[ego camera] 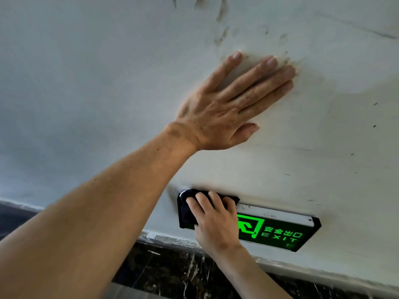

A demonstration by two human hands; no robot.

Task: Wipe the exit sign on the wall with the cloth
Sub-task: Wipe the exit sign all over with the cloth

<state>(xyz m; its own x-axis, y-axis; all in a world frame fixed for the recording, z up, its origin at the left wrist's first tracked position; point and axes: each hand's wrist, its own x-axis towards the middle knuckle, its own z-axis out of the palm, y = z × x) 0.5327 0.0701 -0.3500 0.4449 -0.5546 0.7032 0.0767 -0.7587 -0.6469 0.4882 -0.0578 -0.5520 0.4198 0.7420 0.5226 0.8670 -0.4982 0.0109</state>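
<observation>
Left hand (224,108) sits in the upper centre of the frame, palm flat against the white wall (86,83). Its fingers (254,80) are stretched out and nearly together, pointing to the upper right, thumb tucked out below; it has hold of nothing. Its bare forearm runs down to the lower left corner of the frame. Dark smudges and scuff marks (222,33) dot the wall above the fingertips, a few small specks at the right side.

Right hand (216,221) is in the lower centre, arm coming up from the bottom edge. It presses a dark cloth (187,206) onto the left end of the exit sign (280,231). Fingers lie spread flat on top of the cloth, lightly curved, pinning it to the sign rather than fisted around it; thumb is hidden, cannot tell its position. Cloth is bunched, covers the sign's upper left corner and reaches along the top edge.

The sign is mounted low on the wall, lower centre to lower right of the frame, black housing with a pale strip on top. Glowing green running-figure pictogram, Chinese characters and "EXIT" show to the right of the hand.

Below the wall a dark marbled baseboard (172,272) runs across the bottom, with a rough pale edge where it meets the wall.
</observation>
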